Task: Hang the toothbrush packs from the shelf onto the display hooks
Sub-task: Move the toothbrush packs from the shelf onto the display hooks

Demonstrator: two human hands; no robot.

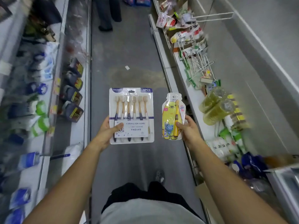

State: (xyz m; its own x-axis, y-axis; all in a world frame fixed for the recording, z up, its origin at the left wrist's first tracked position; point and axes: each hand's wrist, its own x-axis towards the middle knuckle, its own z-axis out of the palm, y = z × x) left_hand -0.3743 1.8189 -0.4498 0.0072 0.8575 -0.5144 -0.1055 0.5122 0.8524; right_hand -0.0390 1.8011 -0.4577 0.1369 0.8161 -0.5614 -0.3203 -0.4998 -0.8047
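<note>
My left hand grips the lower left edge of a flat white pack of several toothbrushes, thumb pressed on its label. My right hand pinches the lower right side of a small yellow children's toothbrush pack with a bear picture. Both packs are held upright over the aisle floor, side by side and apart. A bare white wire display hook juts from the grey back panel at the upper right.
The right-hand shelf carries loose wire hooks, packets, yellow-green bottles and blue bags. Blurred goods fill the left-hand shelves. Another person's legs stand far up the grey aisle.
</note>
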